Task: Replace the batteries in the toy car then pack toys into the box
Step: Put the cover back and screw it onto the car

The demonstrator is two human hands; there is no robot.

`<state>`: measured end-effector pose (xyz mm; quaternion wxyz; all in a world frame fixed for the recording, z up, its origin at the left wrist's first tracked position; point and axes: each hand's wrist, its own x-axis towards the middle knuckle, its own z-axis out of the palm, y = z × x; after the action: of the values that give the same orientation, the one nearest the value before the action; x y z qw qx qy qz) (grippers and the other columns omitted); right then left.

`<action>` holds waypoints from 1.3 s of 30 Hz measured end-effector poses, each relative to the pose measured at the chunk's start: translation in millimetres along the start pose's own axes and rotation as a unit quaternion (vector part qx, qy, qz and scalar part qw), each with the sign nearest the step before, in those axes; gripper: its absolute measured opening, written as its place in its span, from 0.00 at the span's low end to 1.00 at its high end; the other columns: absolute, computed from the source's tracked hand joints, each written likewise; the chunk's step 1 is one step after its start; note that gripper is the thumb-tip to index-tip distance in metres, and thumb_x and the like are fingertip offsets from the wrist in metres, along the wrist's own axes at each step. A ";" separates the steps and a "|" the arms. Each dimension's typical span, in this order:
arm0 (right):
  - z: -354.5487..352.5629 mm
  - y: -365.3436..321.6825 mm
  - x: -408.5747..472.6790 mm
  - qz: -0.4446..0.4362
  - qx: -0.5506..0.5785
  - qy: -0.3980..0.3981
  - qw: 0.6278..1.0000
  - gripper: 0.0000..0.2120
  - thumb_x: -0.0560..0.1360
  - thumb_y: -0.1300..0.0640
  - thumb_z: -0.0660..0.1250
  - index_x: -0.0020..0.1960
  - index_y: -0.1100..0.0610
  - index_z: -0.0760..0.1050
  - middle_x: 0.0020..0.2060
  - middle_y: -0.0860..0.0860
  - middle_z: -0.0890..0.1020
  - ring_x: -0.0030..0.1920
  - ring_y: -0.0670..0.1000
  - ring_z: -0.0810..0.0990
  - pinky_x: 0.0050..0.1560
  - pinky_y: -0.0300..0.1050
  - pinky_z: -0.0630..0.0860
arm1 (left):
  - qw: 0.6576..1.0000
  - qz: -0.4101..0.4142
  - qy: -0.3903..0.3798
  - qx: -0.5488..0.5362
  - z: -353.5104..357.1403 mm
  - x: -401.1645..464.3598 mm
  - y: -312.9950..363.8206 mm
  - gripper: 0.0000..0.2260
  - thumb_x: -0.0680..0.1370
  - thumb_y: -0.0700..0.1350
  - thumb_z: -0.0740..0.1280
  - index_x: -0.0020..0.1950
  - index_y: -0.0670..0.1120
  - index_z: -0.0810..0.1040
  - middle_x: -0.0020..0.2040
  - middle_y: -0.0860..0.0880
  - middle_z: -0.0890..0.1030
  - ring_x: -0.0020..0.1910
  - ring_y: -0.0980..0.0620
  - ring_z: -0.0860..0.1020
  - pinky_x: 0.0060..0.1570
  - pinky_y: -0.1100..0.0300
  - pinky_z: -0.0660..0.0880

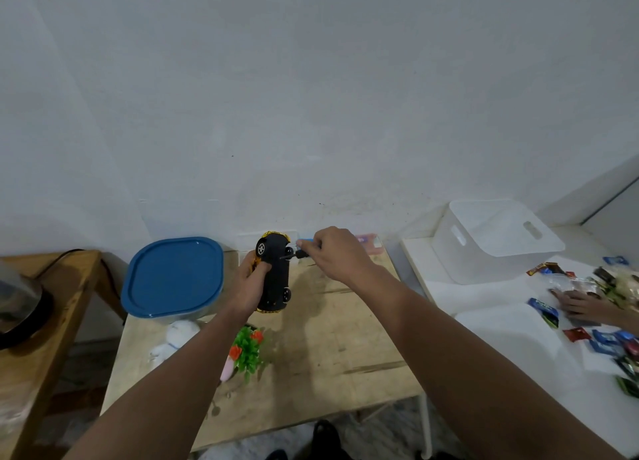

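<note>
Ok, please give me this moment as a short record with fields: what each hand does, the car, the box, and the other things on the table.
left hand: left hand grips the toy car, underside facing the camera
right hand: right hand pinches a screwdriver, tip at the car's underside
box: container with blue lid, closed, left of the car
table: wooden table
other toys: white plush toy; plastic plant

You see a black-bellied, yellow-edged toy car; at its nine o'clock, a blue box lid.
</note>
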<state>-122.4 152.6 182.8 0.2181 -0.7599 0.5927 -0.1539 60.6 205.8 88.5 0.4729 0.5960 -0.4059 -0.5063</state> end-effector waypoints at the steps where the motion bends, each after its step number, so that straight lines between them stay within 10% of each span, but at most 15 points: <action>1: 0.7 0.0 -0.8 0.002 -0.005 -0.004 1.000 0.21 0.78 0.39 0.64 0.35 0.53 0.71 0.33 0.49 0.76 0.38 0.52 0.76 0.37 0.47 0.69 | 1.000 -0.001 0.000 -0.001 -0.4 0.2 -0.2 0.12 0.80 0.49 0.61 0.61 0.56 0.78 0.58 0.46 0.81 0.58 0.46 0.81 0.52 0.51 0.77; 13: 0.8 3.3 -2.0 0.018 0.054 -0.032 0.998 0.11 0.77 0.43 0.67 0.49 0.51 0.73 0.42 0.47 0.80 0.40 0.48 0.79 0.37 0.44 0.72 | 1.000 -0.013 -0.005 0.024 -2.3 0.9 4.7 0.15 0.76 0.54 0.60 0.60 0.59 0.78 0.58 0.47 0.82 0.57 0.47 0.81 0.50 0.51 0.78; 17: 0.5 0.9 -2.0 0.005 0.002 -0.013 1.000 0.20 0.81 0.41 0.61 0.36 0.52 0.71 0.33 0.48 0.76 0.39 0.53 0.77 0.36 0.46 0.68 | 0.999 -0.011 -0.007 0.030 -3.4 1.0 2.5 0.12 0.76 0.54 0.61 0.57 0.63 0.78 0.57 0.48 0.82 0.55 0.48 0.82 0.49 0.52 0.77; 21: 1.5 3.1 -4.7 0.016 0.037 -0.045 0.998 0.11 0.78 0.42 0.66 0.48 0.50 0.72 0.39 0.46 0.79 0.41 0.49 0.78 0.35 0.44 0.70 | 0.999 -0.012 -0.005 0.038 -3.4 0.0 1.6 0.11 0.76 0.55 0.61 0.57 0.62 0.77 0.56 0.49 0.82 0.55 0.49 0.82 0.47 0.54 0.77; 25: 3.9 1.3 -2.1 0.000 -0.012 -0.006 1.000 0.21 0.80 0.38 0.61 0.36 0.52 0.70 0.31 0.48 0.75 0.35 0.50 0.75 0.34 0.46 0.66 | 0.999 -0.013 -0.004 0.037 -3.2 0.5 1.5 0.13 0.76 0.55 0.61 0.59 0.61 0.78 0.57 0.47 0.82 0.55 0.47 0.82 0.46 0.55 0.77; 29: 4.4 4.0 -3.4 0.013 0.050 -0.024 0.998 0.12 0.75 0.42 0.68 0.49 0.49 0.72 0.39 0.44 0.79 0.39 0.48 0.79 0.34 0.42 0.71 | 0.999 -0.014 -0.003 0.039 -2.9 0.2 3.3 0.13 0.76 0.55 0.61 0.59 0.62 0.77 0.57 0.48 0.82 0.56 0.49 0.82 0.45 0.55 0.76; 33: 6.5 2.8 -1.0 -0.004 0.011 0.004 1.000 0.21 0.79 0.40 0.64 0.35 0.53 0.70 0.30 0.48 0.75 0.33 0.49 0.74 0.35 0.47 0.67 | 0.999 -0.011 -0.001 0.041 -2.5 0.5 3.1 0.14 0.77 0.55 0.60 0.62 0.62 0.76 0.59 0.50 0.82 0.57 0.49 0.81 0.47 0.55 0.76; 39: 6.6 4.6 -0.1 0.000 0.046 -0.011 0.999 0.12 0.76 0.44 0.69 0.43 0.53 0.74 0.36 0.45 0.77 0.40 0.48 0.78 0.34 0.42 0.69 | 0.999 -0.006 0.000 0.040 -2.2 2.1 0.6 0.13 0.75 0.55 0.61 0.57 0.59 0.77 0.56 0.48 0.82 0.57 0.46 0.81 0.55 0.47 0.78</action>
<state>-123.0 152.8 174.8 0.2589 -0.7508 0.5825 -0.1730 63.1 203.9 88.8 0.4454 0.6172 -0.4221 -0.4925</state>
